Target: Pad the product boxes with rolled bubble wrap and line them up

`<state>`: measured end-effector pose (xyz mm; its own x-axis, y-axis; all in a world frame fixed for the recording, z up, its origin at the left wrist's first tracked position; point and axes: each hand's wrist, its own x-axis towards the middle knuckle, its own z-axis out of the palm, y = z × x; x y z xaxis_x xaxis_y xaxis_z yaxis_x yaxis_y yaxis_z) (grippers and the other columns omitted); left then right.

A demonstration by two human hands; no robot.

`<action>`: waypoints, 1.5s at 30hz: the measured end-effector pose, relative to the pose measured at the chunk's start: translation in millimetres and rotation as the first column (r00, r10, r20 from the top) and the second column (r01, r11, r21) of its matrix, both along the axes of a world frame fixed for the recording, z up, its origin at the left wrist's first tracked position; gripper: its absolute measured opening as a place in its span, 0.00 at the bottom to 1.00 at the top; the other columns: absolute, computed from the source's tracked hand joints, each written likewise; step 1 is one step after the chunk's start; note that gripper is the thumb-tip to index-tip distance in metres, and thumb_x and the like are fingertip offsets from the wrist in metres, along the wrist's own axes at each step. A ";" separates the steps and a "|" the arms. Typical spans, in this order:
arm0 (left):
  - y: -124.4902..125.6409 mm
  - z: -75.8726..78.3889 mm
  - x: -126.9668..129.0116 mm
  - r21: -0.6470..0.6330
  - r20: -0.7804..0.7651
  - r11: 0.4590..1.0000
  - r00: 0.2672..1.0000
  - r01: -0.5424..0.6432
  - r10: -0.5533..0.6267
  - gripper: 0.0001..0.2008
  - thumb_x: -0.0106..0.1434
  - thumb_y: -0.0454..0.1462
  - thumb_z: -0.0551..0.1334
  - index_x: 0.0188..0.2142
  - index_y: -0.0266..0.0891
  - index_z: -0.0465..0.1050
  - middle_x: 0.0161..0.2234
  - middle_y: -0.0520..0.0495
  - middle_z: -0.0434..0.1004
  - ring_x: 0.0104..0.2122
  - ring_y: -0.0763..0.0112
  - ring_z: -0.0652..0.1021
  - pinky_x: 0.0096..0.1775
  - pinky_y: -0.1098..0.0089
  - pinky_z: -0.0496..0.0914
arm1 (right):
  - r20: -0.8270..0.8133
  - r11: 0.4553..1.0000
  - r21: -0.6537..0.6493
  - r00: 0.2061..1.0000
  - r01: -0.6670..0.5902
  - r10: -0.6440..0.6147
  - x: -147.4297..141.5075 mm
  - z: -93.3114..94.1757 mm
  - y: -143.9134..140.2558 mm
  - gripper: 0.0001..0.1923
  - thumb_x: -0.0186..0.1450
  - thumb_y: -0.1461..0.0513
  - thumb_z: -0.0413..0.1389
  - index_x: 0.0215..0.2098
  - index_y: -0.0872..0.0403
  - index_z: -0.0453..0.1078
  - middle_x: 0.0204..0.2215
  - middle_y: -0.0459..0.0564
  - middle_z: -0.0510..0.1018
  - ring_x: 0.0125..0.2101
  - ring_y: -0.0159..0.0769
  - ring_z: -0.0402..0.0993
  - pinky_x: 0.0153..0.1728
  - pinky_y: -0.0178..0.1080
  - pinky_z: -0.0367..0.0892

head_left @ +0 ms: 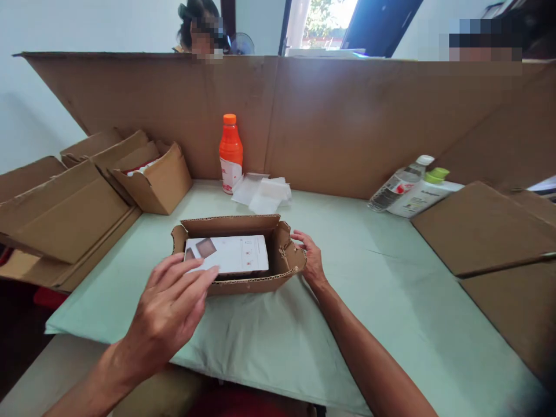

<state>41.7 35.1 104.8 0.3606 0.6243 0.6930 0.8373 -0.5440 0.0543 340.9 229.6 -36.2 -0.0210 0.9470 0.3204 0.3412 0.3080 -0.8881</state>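
Orange bottle (230, 152) upright by cardboard wall (347, 116), white wipes (263, 194) just beside. Two bottles (412, 188) lying far right. Empty cartons (130, 168) stacked left on counter (369, 301).
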 end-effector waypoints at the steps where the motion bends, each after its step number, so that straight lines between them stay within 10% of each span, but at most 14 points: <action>1: -4.5 -5.3 -0.9 0.025 0.075 0.999 0.996 -0.046 0.044 0.32 0.60 0.25 0.65 0.63 0.42 0.65 0.48 0.44 0.79 0.52 0.57 0.77 0.61 0.51 0.66 | -0.006 0.999 -0.014 0.999 -0.040 0.040 3.7 6.0 -10.1 0.15 0.62 0.55 0.58 0.44 0.52 0.77 0.57 0.57 0.77 0.53 0.46 0.74 0.50 0.47 0.71; 5: -16.8 -48.6 -18.8 -0.150 0.536 0.952 0.788 -0.265 0.304 0.39 0.59 0.36 0.68 0.68 0.46 0.58 0.60 0.41 0.70 0.60 0.52 0.71 0.64 0.47 0.62 | 0.028 0.973 -0.166 0.985 -0.163 0.170 21.0 26.2 -56.7 0.15 0.66 0.54 0.57 0.48 0.50 0.77 0.49 0.53 0.81 0.45 0.42 0.77 0.47 0.45 0.71; 10: -3.9 -116.5 -30.5 -0.582 0.712 0.813 0.473 -0.018 0.520 0.43 0.55 0.46 0.71 0.66 0.43 0.57 0.61 0.37 0.68 0.58 0.51 0.73 0.61 0.48 0.66 | 0.013 0.882 -0.288 0.919 -0.373 0.393 18.7 35.2 -95.3 0.24 0.63 0.54 0.58 0.56 0.51 0.72 0.50 0.53 0.79 0.39 0.39 0.75 0.44 0.43 0.72; 14: 17.8 -136.9 -24.6 -0.680 0.716 0.721 0.336 0.133 0.612 0.39 0.46 0.52 0.73 0.53 0.39 0.65 0.50 0.38 0.76 0.51 0.50 0.78 0.53 0.52 0.73 | 0.000 0.838 -0.304 0.879 -0.454 0.476 2.1 35.5 -102.6 0.31 0.62 0.52 0.58 0.62 0.52 0.67 0.53 0.54 0.77 0.39 0.39 0.74 0.42 0.42 0.72; 27: 92.3 -142.3 -7.2 -0.549 0.793 0.830 0.372 0.098 0.481 0.33 0.50 0.44 0.71 0.53 0.39 0.65 0.48 0.40 0.75 0.51 0.52 0.76 0.55 0.53 0.70 | 0.000 0.878 -0.222 0.900 -0.424 0.435 3.0 29.5 -51.9 0.26 0.60 0.60 0.56 0.57 0.50 0.72 0.54 0.53 0.79 0.52 0.48 0.76 0.52 0.49 0.71; 36: 81.8 -178.2 -15.6 -0.596 0.740 0.803 0.398 0.017 0.542 0.32 0.51 0.47 0.73 0.51 0.39 0.66 0.46 0.40 0.76 0.48 0.51 0.78 0.51 0.53 0.73 | 0.420 0.982 0.183 0.907 -0.046 -0.036 -23.9 72.5 130.0 0.29 0.55 0.66 0.59 0.57 0.53 0.71 0.61 0.57 0.72 0.61 0.54 0.65 0.61 0.57 0.58; 41: 80.9 -175.9 -9.1 -0.584 0.761 0.811 0.362 0.019 0.539 0.30 0.55 0.49 0.70 0.53 0.41 0.65 0.48 0.40 0.76 0.50 0.51 0.78 0.52 0.53 0.73 | 0.170 0.996 0.050 0.982 0.077 -0.085 -51.5 84.2 198.6 0.06 0.55 0.63 0.62 0.29 0.52 0.69 0.44 0.56 0.79 0.54 0.52 0.69 0.57 0.53 0.61; 45: 82.0 -175.5 -11.5 -0.607 0.750 0.793 0.368 0.051 0.550 0.31 0.53 0.49 0.71 0.52 0.42 0.65 0.49 0.39 0.76 0.50 0.49 0.77 0.54 0.49 0.71 | -0.002 0.977 -0.095 0.981 0.193 -0.194 -12.5 72.5 164.1 0.09 0.60 0.54 0.55 0.29 0.51 0.64 0.30 0.49 0.74 0.38 0.42 0.75 0.39 0.44 0.72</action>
<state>30.2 117.1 -70.7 -0.4789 0.8747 0.0743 0.2295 0.0431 0.9723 328.3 393.7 36.2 0.1684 0.9588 0.2288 0.3763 0.1520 -0.9140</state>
